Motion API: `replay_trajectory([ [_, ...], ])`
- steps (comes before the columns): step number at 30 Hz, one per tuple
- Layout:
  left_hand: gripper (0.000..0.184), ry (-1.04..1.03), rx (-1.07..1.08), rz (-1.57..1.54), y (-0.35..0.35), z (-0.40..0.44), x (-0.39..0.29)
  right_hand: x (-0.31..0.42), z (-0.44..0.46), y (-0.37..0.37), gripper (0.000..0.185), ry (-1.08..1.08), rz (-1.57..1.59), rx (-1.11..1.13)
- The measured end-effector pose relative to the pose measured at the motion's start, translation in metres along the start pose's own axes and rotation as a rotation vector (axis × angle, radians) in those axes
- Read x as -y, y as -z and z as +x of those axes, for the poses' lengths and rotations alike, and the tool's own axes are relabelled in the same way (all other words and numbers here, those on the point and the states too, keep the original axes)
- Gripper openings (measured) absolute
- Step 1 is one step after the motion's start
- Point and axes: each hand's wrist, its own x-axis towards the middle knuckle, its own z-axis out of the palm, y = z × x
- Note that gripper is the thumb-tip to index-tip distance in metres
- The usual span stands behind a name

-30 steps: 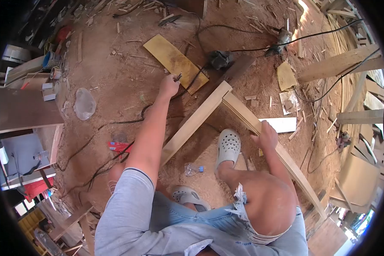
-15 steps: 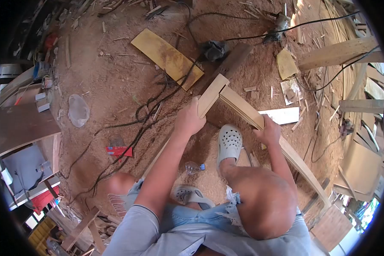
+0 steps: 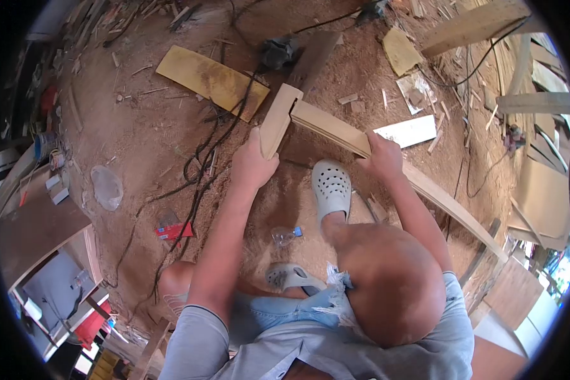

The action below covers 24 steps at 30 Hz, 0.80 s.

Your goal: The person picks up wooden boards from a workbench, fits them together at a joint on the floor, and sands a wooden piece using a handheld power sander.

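In the head view, grasped the short visible stretch of the left wooden piece with the left hand, thumb inward, and clasped the right wooden piece with the right hand. Held the 2 pieces meeting at an angle above the sawdust-covered ground, beyond the near clog. Showed a narrow dark gap at the corner.

Called, by judgement, for a firm, even grip on each side of the corner, with the long right piece kept from sagging or twisting. Needed steady pressure along the joint, not a sideways pry, and fingers clear of the meeting edges. Risked splitting the thin shoulder if forced crooked.

Saw a clear bottle with a blue cap near the clogs; could not make out any contents. At the left edge, saw an open-fronted wooden box holding a grey panel and dark cords, and farther up a blue container, too small for reading its contents.
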Motion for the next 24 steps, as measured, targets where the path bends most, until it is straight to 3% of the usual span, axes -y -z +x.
replay_trajectory([
  [17,0.076,0.007,-0.040,0.056,-0.001,-0.014,-0.006,0.013,-0.009,0.011,0.053,-0.006,0.041,0.058],
  [24,0.074,0.065,-0.042,0.094,-0.008,-0.031,0.010,0.022,-0.021,-0.006,0.054,0.022,0.156,-0.059],
])
